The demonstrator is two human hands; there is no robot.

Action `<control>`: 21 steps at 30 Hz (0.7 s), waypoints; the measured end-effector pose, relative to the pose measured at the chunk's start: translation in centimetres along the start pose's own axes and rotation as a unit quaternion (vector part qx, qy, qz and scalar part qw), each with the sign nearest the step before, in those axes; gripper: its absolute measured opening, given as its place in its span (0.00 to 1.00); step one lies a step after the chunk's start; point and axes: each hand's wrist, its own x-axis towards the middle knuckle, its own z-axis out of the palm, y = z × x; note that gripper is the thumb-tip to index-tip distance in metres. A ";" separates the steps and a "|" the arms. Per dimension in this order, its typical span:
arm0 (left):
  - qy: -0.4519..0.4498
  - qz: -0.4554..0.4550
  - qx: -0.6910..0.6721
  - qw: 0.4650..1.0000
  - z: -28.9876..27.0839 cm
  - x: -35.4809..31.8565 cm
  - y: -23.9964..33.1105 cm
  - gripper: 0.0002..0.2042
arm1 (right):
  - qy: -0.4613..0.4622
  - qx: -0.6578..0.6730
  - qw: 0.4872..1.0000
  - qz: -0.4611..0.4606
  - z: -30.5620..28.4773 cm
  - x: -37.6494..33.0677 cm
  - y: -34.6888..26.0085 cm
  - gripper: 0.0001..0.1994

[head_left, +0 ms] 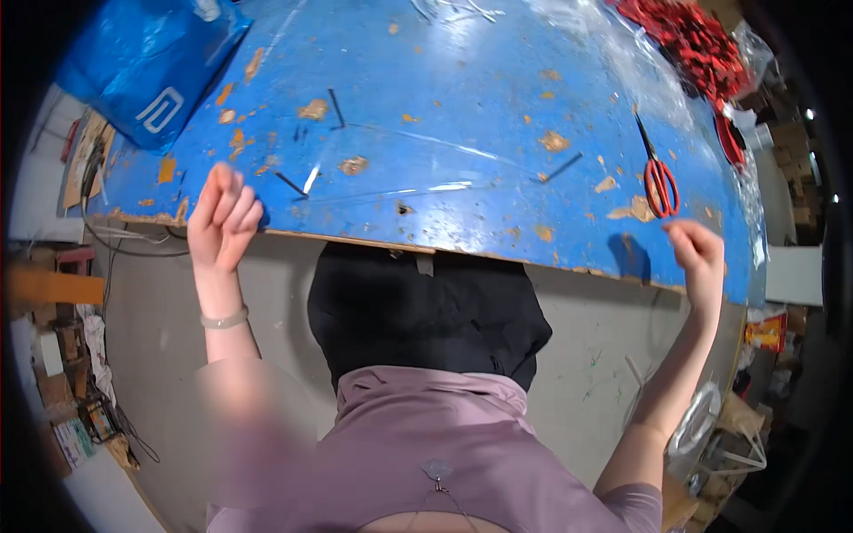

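Observation:
A clear plastic sheet (418, 160) lies flat on the worn blue table (498, 80), marked by black corner strips. My left hand (224, 218) hovers at the table's near edge by the sheet's near left corner, fingers loosely together, holding nothing I can see. Over the near right edge my right hand (697, 253) is raised with fingers curled; whether it pinches the film is unclear. Red-handled scissors (659, 182) lie just beyond my right hand.
A blue bag (151, 62) sits at the table's far left corner. A heap of red items (697, 40) in clear wrap lies far right. Boxes and clutter line the grey floor (151, 311) on both sides.

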 end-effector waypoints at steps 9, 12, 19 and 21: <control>0.194 -0.006 0.124 0.973 -1.1 7.6 0.9 0.09 | 0.042 0.047 0.995 -0.078 4.1 15.8 -2.4 0.08; 0.248 0.015 0.350 0.903 -0.3 9.6 -0.5 0.07 | 0.058 0.043 0.996 -0.055 4.1 18.8 0.1 0.09; -0.061 0.208 0.857 0.467 -0.2 8.5 -2.7 0.05 | 0.037 -0.152 0.987 0.037 0.2 14.5 8.1 0.15; -0.116 0.218 0.890 0.383 -0.3 7.8 -2.3 0.05 | 0.020 -0.112 0.991 0.071 -1.9 10.3 9.9 0.14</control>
